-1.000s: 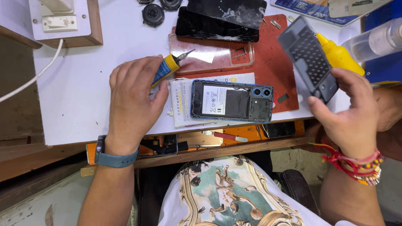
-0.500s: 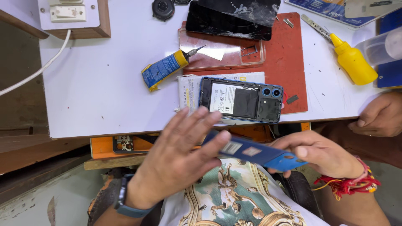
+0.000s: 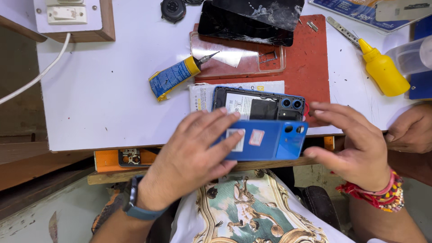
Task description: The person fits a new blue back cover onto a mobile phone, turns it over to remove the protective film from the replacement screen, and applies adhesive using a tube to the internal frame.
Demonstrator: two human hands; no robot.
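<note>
Between both hands a smooth, glossy blue plastic back cover [image 3: 270, 140] gleamed, above them lay a matt white tabletop [image 3: 103, 99], a dull red rubbery mat [image 3: 310, 67] and a shiny yellow plastic bottle [image 3: 382, 69].

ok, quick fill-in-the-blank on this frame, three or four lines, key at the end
1. Both hands, left hand and right hand, hold a ____ back cover.
2. The opened phone lies on the table with its back facing ____.
3. The squeeze bottle is ____ in colour.
4. The left wrist wears a ____.

Missing words: blue; up; yellow; watch
</note>
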